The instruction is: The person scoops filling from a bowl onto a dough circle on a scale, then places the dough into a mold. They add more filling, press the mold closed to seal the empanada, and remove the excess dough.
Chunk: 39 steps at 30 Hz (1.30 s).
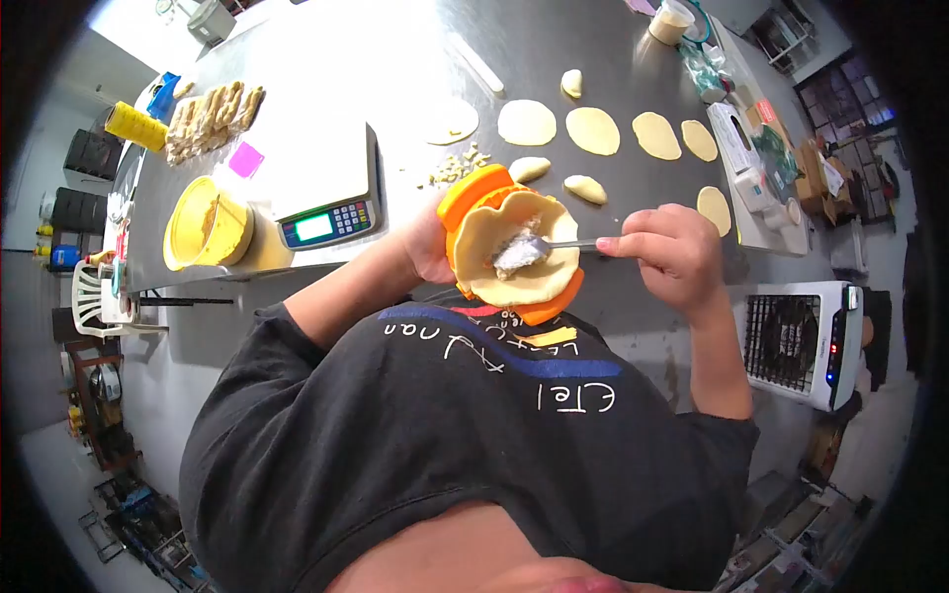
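My left hand (427, 242) is closed around the side of an orange dumpling press (474, 193), held above my shirt front. Lying in the press is a round of dough (484, 282) with wavy, raised edges. A mound of white crumbly filling (516, 255) sits in its middle. My right hand (672, 252) pinches the handle of a metal spoon (573, 243), whose bowl touches the filling. Just beyond the press, folded dough pieces (585, 189) and several flat dough rounds (593, 131) rest on the steel table (633, 59).
Left of the press are a digital scale (326, 212), a yellow tub (210, 222) and bagged, finger-shaped pieces (213, 119). Small pale bits (460, 166) lie scattered behind the press. A white rod (476, 64) lies farther back. An air cooler (801, 341) stands at right.
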Each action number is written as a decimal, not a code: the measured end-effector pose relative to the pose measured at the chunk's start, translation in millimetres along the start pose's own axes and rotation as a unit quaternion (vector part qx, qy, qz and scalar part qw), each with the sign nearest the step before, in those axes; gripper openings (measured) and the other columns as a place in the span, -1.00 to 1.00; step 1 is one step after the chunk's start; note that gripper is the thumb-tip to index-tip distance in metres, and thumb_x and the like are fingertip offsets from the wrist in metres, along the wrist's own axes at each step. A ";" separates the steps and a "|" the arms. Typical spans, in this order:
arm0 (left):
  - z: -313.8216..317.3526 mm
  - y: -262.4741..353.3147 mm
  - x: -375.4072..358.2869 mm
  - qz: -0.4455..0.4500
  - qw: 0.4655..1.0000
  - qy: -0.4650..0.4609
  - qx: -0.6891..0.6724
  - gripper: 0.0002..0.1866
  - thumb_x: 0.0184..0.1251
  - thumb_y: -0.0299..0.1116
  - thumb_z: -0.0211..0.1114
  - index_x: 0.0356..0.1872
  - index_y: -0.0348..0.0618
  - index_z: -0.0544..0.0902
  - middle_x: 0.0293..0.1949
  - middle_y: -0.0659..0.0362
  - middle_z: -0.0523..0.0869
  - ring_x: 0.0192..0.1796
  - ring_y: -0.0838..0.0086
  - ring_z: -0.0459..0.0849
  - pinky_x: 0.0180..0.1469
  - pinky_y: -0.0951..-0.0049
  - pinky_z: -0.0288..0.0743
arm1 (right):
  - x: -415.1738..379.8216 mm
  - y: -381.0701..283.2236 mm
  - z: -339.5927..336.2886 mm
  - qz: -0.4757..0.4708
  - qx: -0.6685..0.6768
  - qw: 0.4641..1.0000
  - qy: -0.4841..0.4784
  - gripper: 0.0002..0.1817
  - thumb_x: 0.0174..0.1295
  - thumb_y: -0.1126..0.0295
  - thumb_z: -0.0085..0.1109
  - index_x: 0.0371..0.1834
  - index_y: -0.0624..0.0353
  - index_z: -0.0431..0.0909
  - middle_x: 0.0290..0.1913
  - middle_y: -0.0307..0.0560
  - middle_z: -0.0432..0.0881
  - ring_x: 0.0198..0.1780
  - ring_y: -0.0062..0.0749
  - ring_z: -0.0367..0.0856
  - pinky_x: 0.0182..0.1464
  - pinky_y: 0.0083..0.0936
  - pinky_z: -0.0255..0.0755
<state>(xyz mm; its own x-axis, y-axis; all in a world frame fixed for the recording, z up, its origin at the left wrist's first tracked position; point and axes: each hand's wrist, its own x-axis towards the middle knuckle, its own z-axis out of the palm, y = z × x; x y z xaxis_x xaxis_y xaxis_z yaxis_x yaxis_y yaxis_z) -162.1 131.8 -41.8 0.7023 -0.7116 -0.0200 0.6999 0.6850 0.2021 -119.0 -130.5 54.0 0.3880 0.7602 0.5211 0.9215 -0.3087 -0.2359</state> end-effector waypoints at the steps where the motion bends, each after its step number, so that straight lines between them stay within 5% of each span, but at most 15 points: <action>1: -0.4 -0.8 -1.1 -0.001 1.000 -0.002 -0.002 -0.43 0.42 0.08 -0.25 0.19 -0.12 0.39 0.15 0.03 0.49 0.14 0.25 0.52 0.21 0.18 0.38 | -1.7 0.0 -2.1 0.005 0.005 1.000 -0.015 -0.66 -0.33 0.70 0.07 -0.47 0.08 0.67 -0.50 -0.19 0.57 -0.52 -0.36 0.47 -0.50 -0.53 0.33; 8: 0.8 2.6 -3.0 0.001 0.999 -0.021 -0.035 -0.40 0.41 0.07 -0.25 0.23 -0.18 0.36 0.20 -0.06 0.43 0.18 0.15 0.48 0.23 0.12 0.34 | -0.6 1.9 -4.0 0.066 -0.013 0.997 0.042 -0.65 -0.23 0.68 0.08 -0.42 -0.04 0.68 -0.50 -0.23 0.57 -0.51 -0.35 0.50 -0.51 -0.48 0.34; 14: 0.2 0.8 -7.4 0.009 0.999 -0.035 -0.034 -0.43 0.41 0.04 -0.22 0.20 -0.19 0.38 0.18 -0.03 0.46 0.17 0.20 0.50 0.23 0.16 0.35 | -4.0 2.1 -7.5 0.048 -0.009 0.999 0.021 -0.63 -0.33 0.74 -0.01 -0.46 0.12 0.66 -0.52 -0.16 0.57 -0.50 -0.35 0.51 -0.48 -0.51 0.34; 18: 3.1 1.4 -7.5 0.004 0.998 -0.055 -0.034 -0.45 0.42 0.02 -0.21 0.19 -0.18 0.40 0.17 -0.02 0.47 0.16 0.22 0.50 0.23 0.18 0.34 | 12.5 1.4 -37.0 0.031 -0.029 0.999 -0.003 -0.66 -0.28 0.67 0.09 -0.45 -0.02 0.68 -0.53 -0.23 0.57 -0.53 -0.33 0.49 -0.51 -0.47 0.33; 22: 9.8 3.2 -10.2 0.007 1.000 0.007 0.011 -0.46 0.43 0.05 -0.24 0.17 -0.13 0.41 0.15 0.05 0.50 0.14 0.27 0.52 0.19 0.22 0.39 | 20.5 4.3 -42.5 -0.025 0.013 0.995 -0.094 -0.69 -0.29 0.63 0.11 -0.47 -0.02 0.67 -0.55 -0.24 0.56 -0.53 -0.33 0.49 -0.52 -0.47 0.32; 27: 9.5 2.6 -9.7 -0.014 0.999 -0.025 0.024 -0.46 0.43 0.04 -0.23 0.16 -0.15 0.41 0.14 0.05 0.50 0.13 0.28 0.53 0.18 0.23 0.40 | 24.6 -1.0 -26.5 -0.027 -0.015 0.996 -0.085 -0.68 -0.27 0.64 0.10 -0.47 -0.03 0.67 -0.54 -0.24 0.57 -0.51 -0.36 0.51 -0.50 -0.47 0.34; 39: 15.1 -1.5 -15.6 -0.003 0.998 0.058 0.019 -0.45 0.42 0.05 -0.23 0.14 -0.17 0.43 0.08 0.02 0.54 0.08 0.25 0.56 0.15 0.20 0.43 | 26.7 -7.5 -12.2 0.002 0.006 0.997 -0.071 -0.67 -0.23 0.63 0.11 -0.43 -0.08 0.68 -0.51 -0.27 0.59 -0.50 -0.37 0.52 -0.50 -0.48 0.35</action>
<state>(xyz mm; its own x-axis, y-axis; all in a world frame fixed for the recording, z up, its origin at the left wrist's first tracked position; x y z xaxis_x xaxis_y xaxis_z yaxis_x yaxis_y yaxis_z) -176.1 139.5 -27.1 0.7095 -0.6917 -0.1345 0.7008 0.6726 0.2379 -115.4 -114.9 79.7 0.3840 0.8328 0.3988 0.9194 -0.3051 -0.2482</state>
